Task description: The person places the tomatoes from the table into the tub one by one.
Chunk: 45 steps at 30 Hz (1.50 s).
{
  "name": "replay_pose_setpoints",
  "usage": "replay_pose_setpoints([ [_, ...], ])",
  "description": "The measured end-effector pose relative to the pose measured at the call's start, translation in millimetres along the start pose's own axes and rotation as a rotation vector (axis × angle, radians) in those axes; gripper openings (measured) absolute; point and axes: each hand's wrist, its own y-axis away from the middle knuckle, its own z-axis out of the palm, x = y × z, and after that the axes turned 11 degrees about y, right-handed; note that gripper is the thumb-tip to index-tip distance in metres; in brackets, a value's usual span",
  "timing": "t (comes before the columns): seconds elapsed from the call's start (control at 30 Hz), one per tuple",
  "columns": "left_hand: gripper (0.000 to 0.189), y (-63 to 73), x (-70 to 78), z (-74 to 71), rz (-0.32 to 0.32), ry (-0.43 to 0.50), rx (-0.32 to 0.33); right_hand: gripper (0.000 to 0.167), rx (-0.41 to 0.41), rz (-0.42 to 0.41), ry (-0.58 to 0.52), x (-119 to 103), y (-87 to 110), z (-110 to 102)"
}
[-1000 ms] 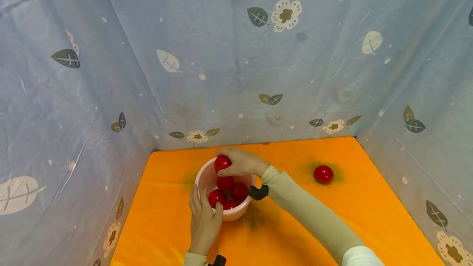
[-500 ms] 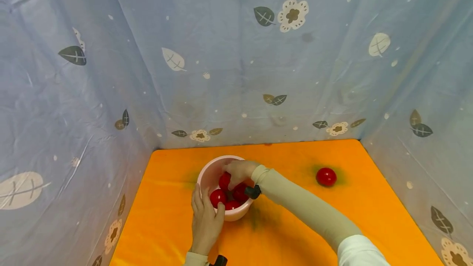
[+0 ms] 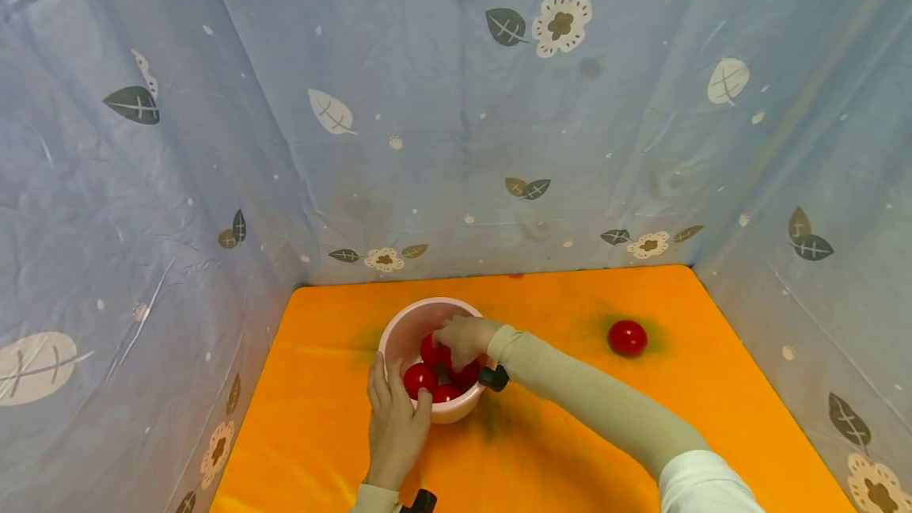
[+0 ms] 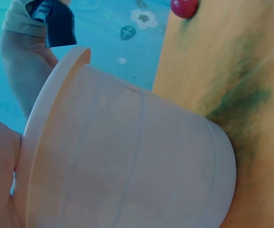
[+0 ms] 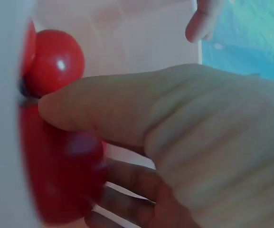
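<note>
A pale pink plastic bucket [image 3: 450, 412] stands on the orange tabletop with several round, glossy red fruits inside, among them a red fruit [image 3: 420, 380] near its front left. My left hand [image 3: 399, 426] holds the bucket's front-left rim; in the left wrist view the rim meets the hand. My right hand [image 3: 466, 339] reaches down into the bucket from the right. In the right wrist view its thumb lies over a red fruit [image 5: 65, 175], with the other fingers on the far side; another red fruit [image 5: 58, 61] sits beside the thumb. The head view hides the right fingertips partly.
One more red fruit [image 3: 627, 338] lies on the orange tabletop [image 3: 570, 434] to the right of the bucket. Blue patterned curtains [image 3: 456, 117] enclose the table at the back and both sides. Dark green stains mark the cloth.
My right hand, holding a red fruit above the bucket's far rim a second ago, has lowered it in among the others. The left hand keeps its place on the rim.
</note>
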Motion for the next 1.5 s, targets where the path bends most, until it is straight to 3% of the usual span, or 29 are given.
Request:
replay_pose_setpoints([
  [0.2,0.065,0.2,2.2,0.0,-0.009,0.009,-0.004,0.032,-0.004,-0.038,-0.001,3,0.3,6],
  [0.6,0.066,1.7,4.1,-0.5,0.001,-0.005,-0.002,0.036,0.028,-0.051,-0.087,7,5.6,5],
  [0.83,0.066,1.1,4.1,-1.2,-0.008,-0.003,-0.007,0.038,0.044,-0.119,-0.267,16,17.6,-2],
  [0.97,0.066,1.7,3.2,-1.5,-0.015,-0.005,-0.014,0.039,0.064,-0.185,-0.45,30,28.0,-5],
  [1.17,0.067,2.1,2.5,-0.8,-0.032,0.003,-0.018,0.039,0.232,-0.166,-0.658,67,50.5,-9],
  [1.33,0.068,1.9,2.3,0.1,-0.071,0.005,-0.031,0.035,0.429,-0.046,-0.653,106,75.5,-8],
  [1.5,0.07,0.9,3.3,-0.1,-0.087,0.001,-0.038,0.035,0.497,0.077,-0.623,140,105.1,-3],
])
